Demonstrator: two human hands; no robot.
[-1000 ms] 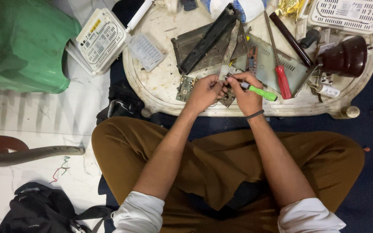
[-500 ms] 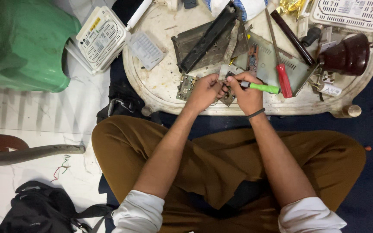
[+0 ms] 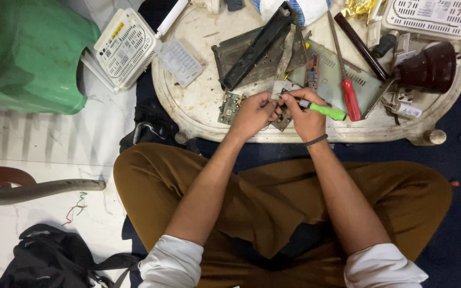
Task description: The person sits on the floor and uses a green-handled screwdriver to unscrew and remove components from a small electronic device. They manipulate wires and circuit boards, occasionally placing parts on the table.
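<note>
Both hands on small board at tray's near edge.
Left hand [image 3: 252, 113] pinches board [image 3: 283, 118]; right hand [image 3: 305, 114] grips green screwdriver [image 3: 324, 110] over it. Red screwdriver [image 3: 350, 98] just right on tray [image 3: 198, 106].

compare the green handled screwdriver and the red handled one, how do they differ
The green handled screwdriver is gripped in the right hand; the red handled screwdriver lies loose on the table. The green one lies nearly level, the red one nearly straight up the picture. Both have plastic handles.
</note>
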